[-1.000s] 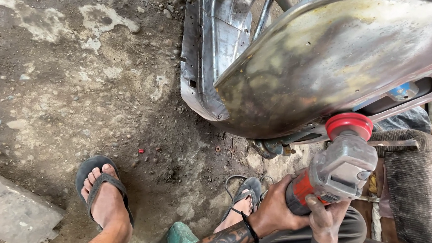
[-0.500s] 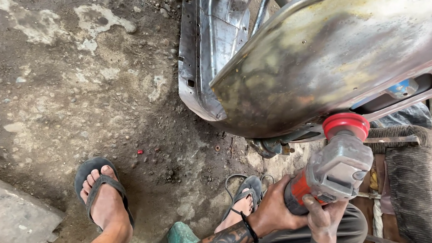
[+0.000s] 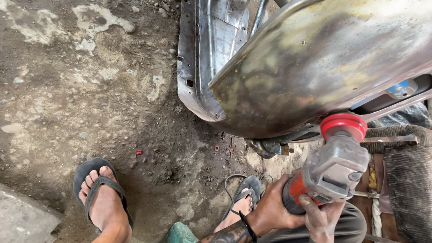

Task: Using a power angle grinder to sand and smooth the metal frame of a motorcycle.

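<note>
Both hands are clamping the grinder, lower right of frame: left hand is wrapping the red body, right hand is bracing underneath for control. Red disc end is pushing up against the panel edge, right of centre. Feet in sandals are planted wide on the floor.

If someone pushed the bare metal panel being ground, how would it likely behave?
The metal panel is probably stiff, being curved pressed sheet. It looks heavy. It might rock, since what supports it is hidden. Both hands hold the angle grinder.
</note>
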